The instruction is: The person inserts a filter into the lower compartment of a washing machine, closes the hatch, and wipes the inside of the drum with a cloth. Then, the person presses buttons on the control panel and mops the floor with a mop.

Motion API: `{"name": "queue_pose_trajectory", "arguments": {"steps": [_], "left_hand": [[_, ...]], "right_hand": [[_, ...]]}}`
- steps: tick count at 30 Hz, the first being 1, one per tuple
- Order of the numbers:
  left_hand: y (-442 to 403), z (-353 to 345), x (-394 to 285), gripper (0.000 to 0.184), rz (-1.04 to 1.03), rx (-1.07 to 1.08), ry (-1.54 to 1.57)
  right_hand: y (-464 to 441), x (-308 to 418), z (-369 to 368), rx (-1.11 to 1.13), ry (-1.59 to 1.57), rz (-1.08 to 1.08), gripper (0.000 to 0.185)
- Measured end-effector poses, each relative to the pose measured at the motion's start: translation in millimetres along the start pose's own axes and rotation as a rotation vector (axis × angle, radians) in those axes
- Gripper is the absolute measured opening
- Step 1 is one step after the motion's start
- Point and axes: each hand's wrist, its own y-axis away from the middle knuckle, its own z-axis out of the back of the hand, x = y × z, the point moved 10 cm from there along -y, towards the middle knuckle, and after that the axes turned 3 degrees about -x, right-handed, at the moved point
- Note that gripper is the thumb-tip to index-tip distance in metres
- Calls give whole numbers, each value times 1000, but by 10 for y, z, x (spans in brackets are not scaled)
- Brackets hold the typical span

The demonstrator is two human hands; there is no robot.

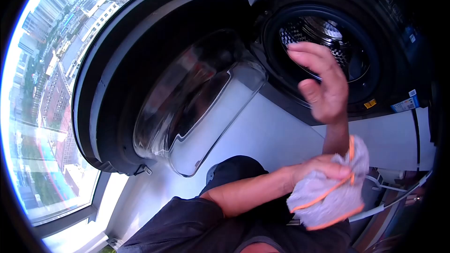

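My left hand (323,167) grips a fluffy grey microfiber cloth (323,201) with orange edging, which hangs down in folds. Cloth and left hand lie across my right forearm in view, hiding its lower part; whether they touch it I cannot tell. Higher up, my right hand (326,84) is raised with fingers loosely curved and thumb apart, nothing in it. It overlaps the drum opening (365,72) of a dark front-loading washing machine (398,56). The machine's round door (89,93) stands wide open to the left, its clear glass bowl (187,117) facing me.
A big window (51,89) on the left looks out over city buildings. Yellow and blue labels (405,105) are stuck on the machine's lower front. A wire rack (384,189) stands at the lower right. My knee (236,171) is below the door's glass, over the pale floor (262,131).
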Motion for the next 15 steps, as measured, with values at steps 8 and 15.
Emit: {"name": "queue_pose_trajectory", "arguments": {"steps": [8,15], "left_hand": [[114,-302,244,44,223,314,-275],[60,-358,192,38,198,320,-281]], "right_hand": [[-275,644,-802,68,163,447,52],[549,-620,-928,-268,-62,-27,57]]}}
